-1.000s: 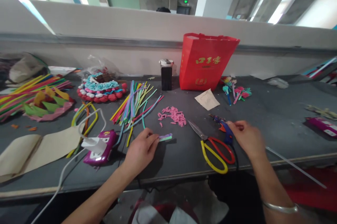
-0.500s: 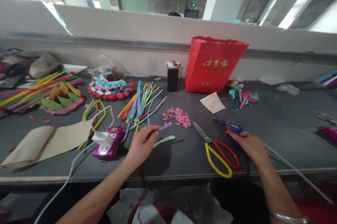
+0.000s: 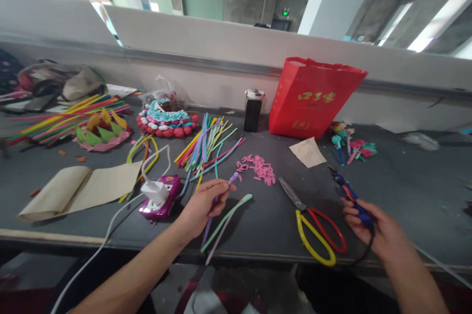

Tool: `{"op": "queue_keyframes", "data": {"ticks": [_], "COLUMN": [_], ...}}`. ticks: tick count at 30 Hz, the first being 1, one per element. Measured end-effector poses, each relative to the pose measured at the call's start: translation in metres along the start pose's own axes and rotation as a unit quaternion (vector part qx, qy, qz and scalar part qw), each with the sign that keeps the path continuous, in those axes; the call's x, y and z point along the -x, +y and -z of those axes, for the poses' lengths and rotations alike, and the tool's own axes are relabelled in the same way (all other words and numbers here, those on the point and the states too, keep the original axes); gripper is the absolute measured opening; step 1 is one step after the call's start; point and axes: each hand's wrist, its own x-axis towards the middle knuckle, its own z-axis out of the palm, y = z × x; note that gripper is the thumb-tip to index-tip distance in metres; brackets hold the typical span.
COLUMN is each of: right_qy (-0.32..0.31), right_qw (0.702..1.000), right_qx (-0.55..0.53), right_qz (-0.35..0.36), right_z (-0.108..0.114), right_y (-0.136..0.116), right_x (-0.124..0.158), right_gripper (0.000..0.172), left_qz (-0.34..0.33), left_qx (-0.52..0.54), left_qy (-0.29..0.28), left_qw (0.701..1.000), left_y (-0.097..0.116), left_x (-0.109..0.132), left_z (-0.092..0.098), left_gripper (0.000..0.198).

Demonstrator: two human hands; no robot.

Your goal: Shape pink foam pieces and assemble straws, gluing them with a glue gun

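Note:
My left hand [image 3: 206, 206] is closed on a purple pipe cleaner [image 3: 233, 178], whose thicker tip pokes out past the thumb and whose stem hangs below the palm. Green and pink pipe cleaners [image 3: 232, 213] lie beside that hand, ends over the table edge. In my right hand [image 3: 372, 220] is a blue hot glue gun [image 3: 356, 203] with an orange trigger, its nozzle pointing up and left. A long clear glue stick [image 3: 442, 266] shows behind that wrist. Scissors [image 3: 303, 211] with one yellow and one red handle lie between the hands. Short pink pieces [image 3: 260, 169] are heaped beyond them.
Pipe cleaners [image 3: 202, 144] are bunched at centre, near a purple power strip [image 3: 162, 201] with a white plug and cable. An open notebook [image 3: 99, 186] lies left. A black bottle [image 3: 253, 112], red bag [image 3: 313, 100], brown paper [image 3: 308, 152] and small flowers [image 3: 356, 147] stand or lie behind.
My right hand has picked the glue gun up off the table and turned it. My left hand has shifted its grip along the purple pipe cleaner. The view has swung slightly left.

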Motion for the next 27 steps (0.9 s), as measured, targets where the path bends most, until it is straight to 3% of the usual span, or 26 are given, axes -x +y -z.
{"op": "queue_keyframes", "data": {"ticks": [3,7,10,16,19,21,24,27], "right_qy": [-0.013,-0.03,-0.072,-0.109,-0.144,-0.188,-0.207,-0.136], "right_qw": [0.997,0.991,0.987,0.989,0.983,0.973,0.957,0.939], "right_qx": [-0.07,-0.113,-0.116,0.001,0.077,0.105,0.179,0.279], "right_qz": [-0.024,0.062,0.086,0.103,0.081,0.081,0.1,0.147], "right_z": [-0.012,-0.041,-0.065,-0.112,-0.136,-0.147,-0.148,-0.139], "right_y": [0.001,-0.008,-0.013,0.007,0.025,0.035,0.046,0.053], "right_x": [0.004,0.02,0.039,0.074,0.084,0.085,0.082,0.079], "right_gripper": [0.027,0.025,0.033,0.044,0.029,0.029,0.035,0.033], "left_qz": [-0.002,-0.017,-0.027,0.005,0.001,-0.001,-0.01,-0.017], "left_qx": [0.008,-0.009,-0.018,0.0,0.005,0.003,-0.008,-0.022], "left_qy": [-0.005,0.008,0.006,-0.01,0.003,0.014,0.026,0.033], "left_qw": [1.0,1.0,0.999,1.0,1.0,1.0,1.0,0.999], "left_y": [0.002,0.014,0.021,0.016,0.014,0.014,0.013,0.01], "left_x": [-0.001,0.005,0.012,0.02,0.02,0.019,0.018,0.015], "left_z": [0.003,0.003,0.003,-0.004,-0.009,-0.011,-0.012,-0.011], "left_gripper": [0.024,0.029,0.029,0.025,0.023,0.023,0.025,0.029]}}
